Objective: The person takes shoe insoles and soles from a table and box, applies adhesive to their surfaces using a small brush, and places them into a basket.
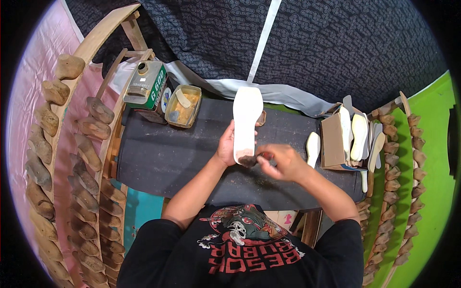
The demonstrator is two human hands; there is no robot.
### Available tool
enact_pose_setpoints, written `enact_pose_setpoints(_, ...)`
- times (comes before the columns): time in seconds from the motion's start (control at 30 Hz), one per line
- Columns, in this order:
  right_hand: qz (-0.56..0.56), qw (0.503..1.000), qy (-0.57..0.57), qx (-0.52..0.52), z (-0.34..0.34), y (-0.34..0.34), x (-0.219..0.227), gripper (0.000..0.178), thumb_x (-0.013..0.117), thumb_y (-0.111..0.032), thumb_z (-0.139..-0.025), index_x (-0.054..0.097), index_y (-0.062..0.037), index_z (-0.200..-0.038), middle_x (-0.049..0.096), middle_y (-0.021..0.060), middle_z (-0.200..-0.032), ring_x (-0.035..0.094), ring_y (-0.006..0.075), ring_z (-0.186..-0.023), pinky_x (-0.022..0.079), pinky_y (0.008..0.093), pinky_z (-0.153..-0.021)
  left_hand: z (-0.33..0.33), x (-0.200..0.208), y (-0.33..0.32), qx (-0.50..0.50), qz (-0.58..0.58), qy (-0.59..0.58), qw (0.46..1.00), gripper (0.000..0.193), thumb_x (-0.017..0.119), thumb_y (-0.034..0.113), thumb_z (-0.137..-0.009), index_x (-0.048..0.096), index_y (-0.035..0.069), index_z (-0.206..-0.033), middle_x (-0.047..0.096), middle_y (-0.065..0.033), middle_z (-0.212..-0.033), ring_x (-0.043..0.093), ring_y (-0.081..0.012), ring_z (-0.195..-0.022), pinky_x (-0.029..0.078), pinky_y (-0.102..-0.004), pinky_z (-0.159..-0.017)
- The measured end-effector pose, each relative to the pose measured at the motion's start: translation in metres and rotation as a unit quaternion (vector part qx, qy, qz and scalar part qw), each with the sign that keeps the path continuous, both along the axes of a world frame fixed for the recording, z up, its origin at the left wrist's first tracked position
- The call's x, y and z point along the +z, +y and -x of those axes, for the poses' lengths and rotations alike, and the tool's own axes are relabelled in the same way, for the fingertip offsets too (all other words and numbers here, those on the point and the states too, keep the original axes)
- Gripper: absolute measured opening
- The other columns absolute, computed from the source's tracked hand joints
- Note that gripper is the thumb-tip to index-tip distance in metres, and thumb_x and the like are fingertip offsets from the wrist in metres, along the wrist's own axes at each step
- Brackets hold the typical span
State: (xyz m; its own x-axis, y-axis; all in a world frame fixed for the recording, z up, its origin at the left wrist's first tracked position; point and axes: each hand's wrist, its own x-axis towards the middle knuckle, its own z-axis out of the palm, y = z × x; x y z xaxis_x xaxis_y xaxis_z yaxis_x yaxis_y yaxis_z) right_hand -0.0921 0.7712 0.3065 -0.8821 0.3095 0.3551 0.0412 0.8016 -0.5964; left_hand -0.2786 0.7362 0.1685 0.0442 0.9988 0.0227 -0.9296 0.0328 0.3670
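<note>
A white shoe sole (247, 113) stands out above the dark table, its toe end pointing away from me. My left hand (225, 146) is closed around its left edge near the heel, with the fingers partly hidden beneath it. My right hand (282, 162) pinches a dark, brush-like tool whose blackish head (248, 161) touches the heel end. A pinkish-brown smear (246, 153) shows on the heel beside that head. Because the fingers cover its grip, the tool's full shape is hidden. Partly behind the sole sits a small brown object (261, 118).
A metal can (146, 89) and a plastic tub (195, 117) with amber residue stand at the back left. At right, a cardboard box (333, 144) holds several soles, with another pale sole (313, 146) beside it. Racks of wooden shoe lasts (41, 168) flank both sides.
</note>
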Motion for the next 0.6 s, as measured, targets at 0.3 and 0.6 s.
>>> enact_pose_setpoints(0.3, -0.081, 0.981, 0.106, -0.139, 0.007, 0.045, 0.002, 0.013, 0.068, -0.003, -0.091, 0.064, 0.0011, -0.104, 0.069, 0.0133, -0.088, 0.067, 0.023, -0.071, 0.054, 0.0323, -0.066, -0.005, -0.015, -0.004, -0.083, -0.044, -0.026, 0.995, 0.059, 0.034, 0.053, -0.109, 0.055, 0.009, -0.143, 0.066, -0.0083, -0.129, 0.067, -0.0205, -0.108, 0.057, -0.0368, -0.087)
enact_pose_setpoints(0.6, -0.033, 0.999, 0.019, 0.0, 0.002, -0.011, 0.007, 0.017, 0.07, -0.009, -0.09, 0.065, -0.0027, -0.104, 0.066, 0.0116, -0.077, 0.068, 0.0293, -0.066, 0.055, 0.0402, -0.062, 0.004, 0.006, -0.006, 0.038, -0.003, 0.03, 0.999, 0.06, 0.032, 0.051, -0.11, 0.054, 0.005, -0.141, 0.063, -0.0098, -0.134, 0.065, -0.0191, -0.109, 0.058, -0.0372, -0.09)
